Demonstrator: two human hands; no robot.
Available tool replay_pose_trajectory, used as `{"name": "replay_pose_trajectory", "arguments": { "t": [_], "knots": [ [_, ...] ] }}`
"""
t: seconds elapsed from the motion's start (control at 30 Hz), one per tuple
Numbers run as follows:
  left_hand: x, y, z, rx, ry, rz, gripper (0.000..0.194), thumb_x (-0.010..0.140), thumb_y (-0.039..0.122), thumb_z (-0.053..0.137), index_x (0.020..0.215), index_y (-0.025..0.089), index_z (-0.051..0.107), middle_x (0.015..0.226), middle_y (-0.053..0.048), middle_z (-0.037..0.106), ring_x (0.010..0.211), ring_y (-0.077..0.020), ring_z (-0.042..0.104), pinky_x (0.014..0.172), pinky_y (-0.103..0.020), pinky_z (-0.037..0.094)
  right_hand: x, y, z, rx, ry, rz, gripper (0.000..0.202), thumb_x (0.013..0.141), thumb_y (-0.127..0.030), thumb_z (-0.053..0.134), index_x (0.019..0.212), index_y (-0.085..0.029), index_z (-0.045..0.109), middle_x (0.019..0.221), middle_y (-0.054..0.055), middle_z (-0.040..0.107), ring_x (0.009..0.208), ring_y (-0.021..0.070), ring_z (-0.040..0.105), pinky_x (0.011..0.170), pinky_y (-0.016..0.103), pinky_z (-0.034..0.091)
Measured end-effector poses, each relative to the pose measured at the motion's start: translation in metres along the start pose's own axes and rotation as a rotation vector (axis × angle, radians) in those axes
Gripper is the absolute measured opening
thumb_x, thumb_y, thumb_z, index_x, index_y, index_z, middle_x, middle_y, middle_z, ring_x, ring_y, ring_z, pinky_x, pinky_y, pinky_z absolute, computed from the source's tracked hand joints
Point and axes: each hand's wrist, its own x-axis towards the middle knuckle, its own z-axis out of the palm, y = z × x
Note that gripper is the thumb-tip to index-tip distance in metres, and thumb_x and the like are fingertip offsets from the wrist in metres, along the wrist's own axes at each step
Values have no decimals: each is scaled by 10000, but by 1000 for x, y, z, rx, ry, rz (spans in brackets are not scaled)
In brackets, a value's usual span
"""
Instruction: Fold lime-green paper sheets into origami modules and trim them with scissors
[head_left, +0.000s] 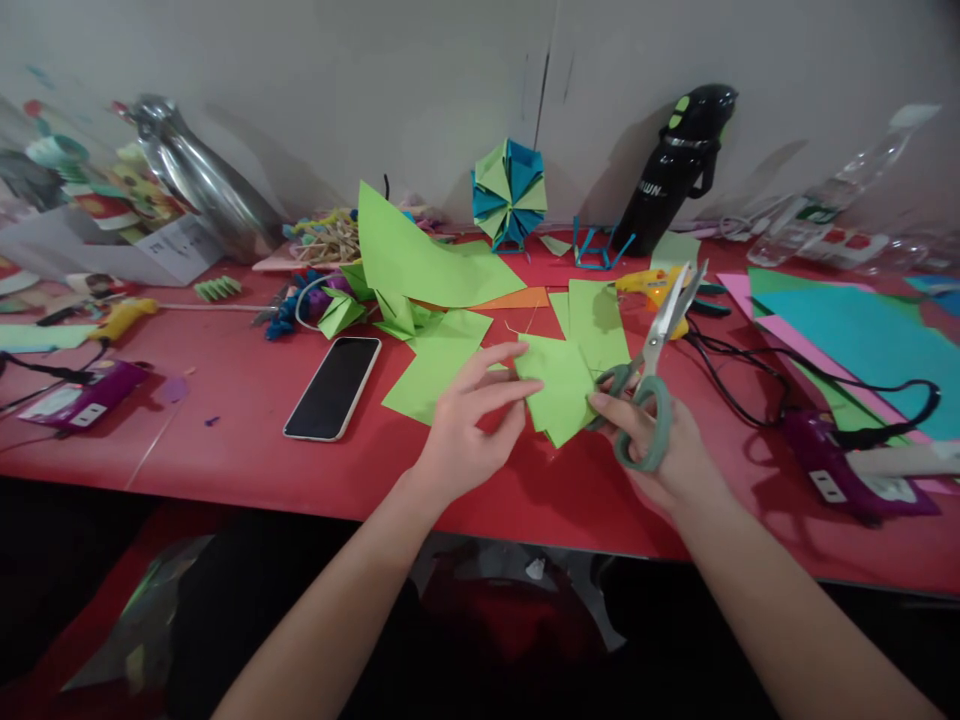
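My left hand (474, 420) has its fingers apart, with the fingertips touching the left edge of a small light-green paper piece (559, 385). This piece looks like more than one layer, with uneven corners at its bottom. In my right hand (667, 450) is a pair of scissors (654, 345) with grey-green handles, blades pointing up and away and slightly apart. The right thumb lies at the paper's right edge; whether it pinches the paper too, I cannot tell. More green paper sheets (442, 365) lie behind and to the left of my left hand.
A phone (334, 388) lies left of my hands. Behind are a folded-paper ball (510, 195), a black bottle (675, 170) and a yellow glue gun (645, 284). Coloured sheets (855, 330), cables and a purple power strip (847, 465) lie right, a steel jug (202, 180) left.
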Motion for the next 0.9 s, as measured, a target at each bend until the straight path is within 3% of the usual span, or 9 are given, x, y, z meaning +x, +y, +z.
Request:
{"name": "replay_pose_trajectory", "arguments": {
  "t": [0.1,0.2,0.33,0.4,0.5,0.6,0.7,0.77,0.9],
  "knots": [
    [1,2,3,-217,6,-224,242,924,216,669,1132,257,785,1540,-125,525,1141,-260,706,876,-390,628,1,2,-2,-6,49,-35,348,670,-346,911,872,-243,647,828,-24,582,768,148,578,723,316,530],
    [2,-2,5,-333,27,-364,179,875,291,760,1043,237,792,1363,-126,661,1327,-301,600,936,-380,610,3,2,-3,-46,79,-80,359,665,-362,904,858,-247,623,816,-24,565,757,150,559,709,315,512],
    [3,-9,8,-381,50,-524,163,800,299,836,881,203,732,921,-51,735,963,-212,715,873,-355,618,4,-2,0,-93,101,-107,368,665,-374,894,866,-243,616,829,-24,591,723,136,550,689,310,496],
    [2,-11,8,-410,61,-573,206,767,292,860,870,192,712,883,-31,720,832,-172,703,827,-340,621,3,-6,1,-131,106,-114,370,679,-382,888,869,-246,600,825,-26,609,690,131,553,673,314,495],
    [2,-16,7,-453,165,-587,236,742,280,874,880,193,704,893,-20,712,821,-161,705,806,-326,624,2,-15,-3,-193,133,-181,400,691,-407,887,860,-253,559,812,-21,630,692,146,576,687,327,497],
    [4,-21,5,-533,325,-577,261,730,264,880,880,198,677,888,-1,695,813,-150,707,806,-331,633,-2,-23,-17,-326,21,-248,391,726,-424,867,884,-254,553,817,-23,609,728,159,571,709,327,474],
    [7,-23,2,-577,426,-574,288,713,252,885,873,198,652,914,1,686,846,-154,714,857,-367,638,-7,-26,-29,-532,-252,-179,348,782,-431,833,891,-255,554,803,-32,563,709,161,523,680,329,437],
    [8,-23,0,-579,444,-574,297,705,255,887,871,198,647,933,-2,681,865,-162,714,888,-396,637,-10,-25,-32,-661,-358,-130,350,796,-434,829,852,-254,533,778,-43,524,711,159,493,685,327,418],
    [9,-21,0,-576,439,-563,266,722,254,873,869,201,658,917,-2,675,866,-164,710,897,-406,638,-13,-21,-27,-772,-309,-76,385,796,-506,815,835,-252,528,740,-50,523,693,156,475,654,315,401]
  ]
}}
